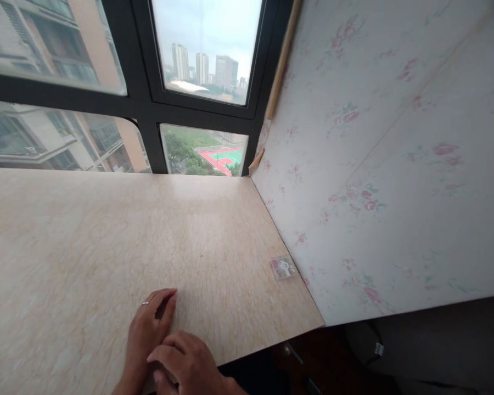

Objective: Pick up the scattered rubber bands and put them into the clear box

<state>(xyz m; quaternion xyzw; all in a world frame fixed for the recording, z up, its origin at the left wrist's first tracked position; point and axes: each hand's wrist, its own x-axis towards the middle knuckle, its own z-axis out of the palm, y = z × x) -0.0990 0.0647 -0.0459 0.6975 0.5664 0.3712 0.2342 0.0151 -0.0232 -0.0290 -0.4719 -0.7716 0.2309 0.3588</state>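
my left hand (152,321) and right hand (189,359) are relaxed, visibly unloaded; small clear rectangular plastic box (283,267) untouched on beige marbled slab (107,247); no handling in progress.

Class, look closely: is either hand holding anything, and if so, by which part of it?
Nothing visible is held: the left hand is loosely curled over the ledge, and the right hand, also curled, is close beside it.

Small clear box (284,268) — lying flat on cream marbled ledge (86,247), beside floral wall (395,219).
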